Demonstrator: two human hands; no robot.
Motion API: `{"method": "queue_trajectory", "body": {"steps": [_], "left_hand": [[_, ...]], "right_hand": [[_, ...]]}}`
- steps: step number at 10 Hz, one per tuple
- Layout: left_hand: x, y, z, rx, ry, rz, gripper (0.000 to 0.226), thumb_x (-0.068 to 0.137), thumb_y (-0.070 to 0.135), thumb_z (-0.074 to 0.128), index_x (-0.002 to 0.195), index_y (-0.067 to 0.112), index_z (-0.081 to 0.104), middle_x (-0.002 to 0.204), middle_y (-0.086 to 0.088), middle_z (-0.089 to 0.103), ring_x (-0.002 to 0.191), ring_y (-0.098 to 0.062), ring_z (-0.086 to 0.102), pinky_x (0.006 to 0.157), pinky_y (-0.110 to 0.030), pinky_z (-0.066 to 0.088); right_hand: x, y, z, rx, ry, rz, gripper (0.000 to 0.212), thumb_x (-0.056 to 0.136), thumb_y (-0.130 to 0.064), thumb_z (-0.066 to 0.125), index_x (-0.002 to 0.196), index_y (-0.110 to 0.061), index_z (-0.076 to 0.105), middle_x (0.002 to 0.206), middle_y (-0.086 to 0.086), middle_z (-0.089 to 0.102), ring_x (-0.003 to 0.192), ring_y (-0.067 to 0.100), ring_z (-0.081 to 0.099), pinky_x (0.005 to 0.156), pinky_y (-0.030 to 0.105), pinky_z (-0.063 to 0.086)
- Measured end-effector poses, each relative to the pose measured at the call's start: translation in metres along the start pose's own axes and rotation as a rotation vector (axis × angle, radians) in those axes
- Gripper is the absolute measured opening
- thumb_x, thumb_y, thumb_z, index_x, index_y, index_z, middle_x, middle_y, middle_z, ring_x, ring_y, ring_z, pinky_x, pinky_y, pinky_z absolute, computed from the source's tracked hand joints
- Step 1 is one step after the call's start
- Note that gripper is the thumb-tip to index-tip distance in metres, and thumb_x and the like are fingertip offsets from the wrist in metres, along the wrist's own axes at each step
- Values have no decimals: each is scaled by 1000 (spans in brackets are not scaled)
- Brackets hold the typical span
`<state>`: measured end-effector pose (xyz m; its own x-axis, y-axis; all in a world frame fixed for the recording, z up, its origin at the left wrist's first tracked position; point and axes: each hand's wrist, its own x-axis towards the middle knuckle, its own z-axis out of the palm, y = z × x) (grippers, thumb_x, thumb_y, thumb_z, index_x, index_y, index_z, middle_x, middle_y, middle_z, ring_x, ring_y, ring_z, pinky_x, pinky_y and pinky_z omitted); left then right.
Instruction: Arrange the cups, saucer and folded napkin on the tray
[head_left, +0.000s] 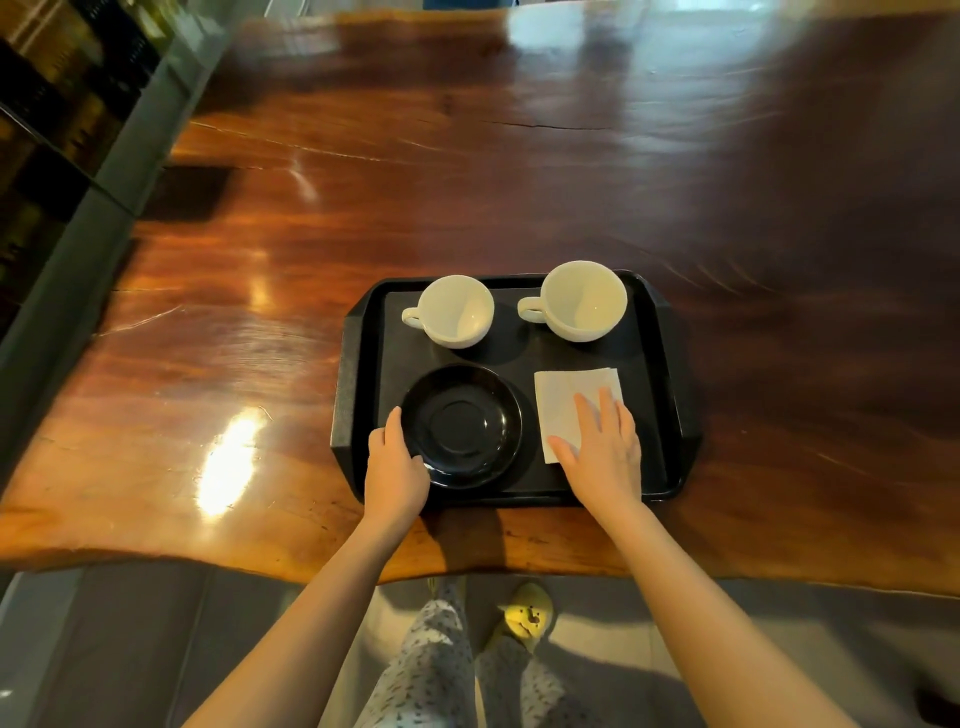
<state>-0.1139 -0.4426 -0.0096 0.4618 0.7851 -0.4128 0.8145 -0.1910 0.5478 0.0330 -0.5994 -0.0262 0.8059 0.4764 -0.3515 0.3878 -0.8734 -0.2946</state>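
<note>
Nearly arranged, by the look of it: final squaring on the black rectangular plastic tray. Left hand curled round the near-left rim of the glossy black round saucer, fingers together against its edge. Right hand flat on the white folded paper napkin, fingers loosely spread, pressing it to the tray right of the saucer. Best slid lightly, no lifting. Two white ceramic cups beyond the saucer, handles left, clear of both hands. Polished reddish wooden surface around the tray bare; nothing in the way.
</note>
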Motion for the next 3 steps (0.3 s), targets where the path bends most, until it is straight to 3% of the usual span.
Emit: {"method": "queue_trajectory", "body": {"steps": [1, 2, 3], "left_hand": [[-3, 1, -6, 64, -10, 36, 67, 93, 9, 50, 150, 14, 16, 147, -15, 32, 127, -30, 45, 96, -36, 43], [0, 6, -20, 231, -45, 29, 64, 93, 17, 50, 149, 13, 17, 145, -17, 34, 124, -35, 46, 94, -42, 45], [12, 23, -45, 355, -120, 46, 49, 91, 22, 48, 137, 10, 38, 133, -16, 49, 117, -35, 52, 87, -43, 48]], "right_hand": [[1, -1, -6, 10, -27, -6, 65, 94, -44, 45, 148, -23, 16, 160, 6, 6, 146, 27, 7, 116, 44, 19], [1, -4, -26, 0, -76, 5, 62, 93, -41, 48, 144, -18, 23, 156, 8, 16, 140, 29, 20, 111, 44, 28], [5, -14, -53, -40, -225, 8, 57, 93, -40, 48, 140, -14, 30, 147, 11, 29, 131, 32, 30, 102, 43, 37]]}}
